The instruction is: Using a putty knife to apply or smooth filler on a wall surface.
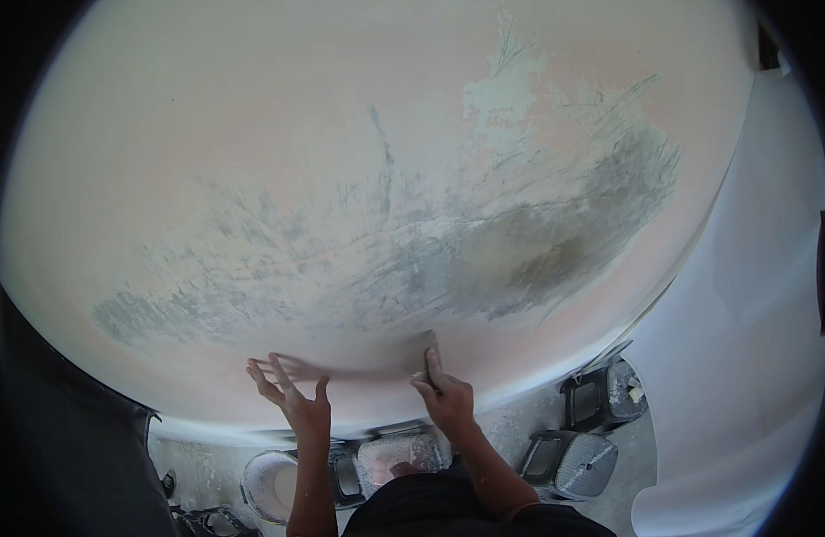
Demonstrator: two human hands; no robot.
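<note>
A large curved pale pink panel (251,125) fills most of the view, with scraped grey and pale green patches and a long thin crack across it. Near its lower edge, my left hand (292,398) has its fingers spread, the tips at the panel's surface; it holds nothing. To its right, my right hand (448,398) grips a thin, dusty grey flat tool (431,345), upright against the panel below the darker patch. The tool's exact kind is hard to make out.
Below the panel are dusty black plastic stools (578,465), a white bucket (263,479) and a speckled grey floor (497,425). A white sheet (744,295) hangs at the right, and dark material (81,430) lies at the left.
</note>
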